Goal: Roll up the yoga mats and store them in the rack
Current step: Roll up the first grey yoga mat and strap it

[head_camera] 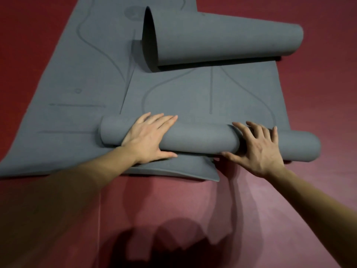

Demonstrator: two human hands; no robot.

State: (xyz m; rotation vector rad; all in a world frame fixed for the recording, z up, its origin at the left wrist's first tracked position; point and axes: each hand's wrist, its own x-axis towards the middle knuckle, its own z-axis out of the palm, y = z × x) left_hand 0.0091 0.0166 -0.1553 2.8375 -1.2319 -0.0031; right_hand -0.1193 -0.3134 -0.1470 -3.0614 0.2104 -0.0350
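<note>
Two grey yoga mats lie overlapping on the red floor. The upper mat (202, 93) has a tight roll (197, 138) at its near end and a loose curl (222, 39) at its far end. My left hand (148, 138) lies flat over the left part of the near roll, fingers straight. My right hand (258, 149) presses on the right part of that roll with fingers spread. The second mat (67, 84) lies flat underneath, stretching away to the left and far side. No rack is in view.
Red floor (289, 200) surrounds the mats on the near side and to the right. A corner of the lower mat (193, 171) sticks out beneath the roll towards me. My shadow falls on the floor at the bottom.
</note>
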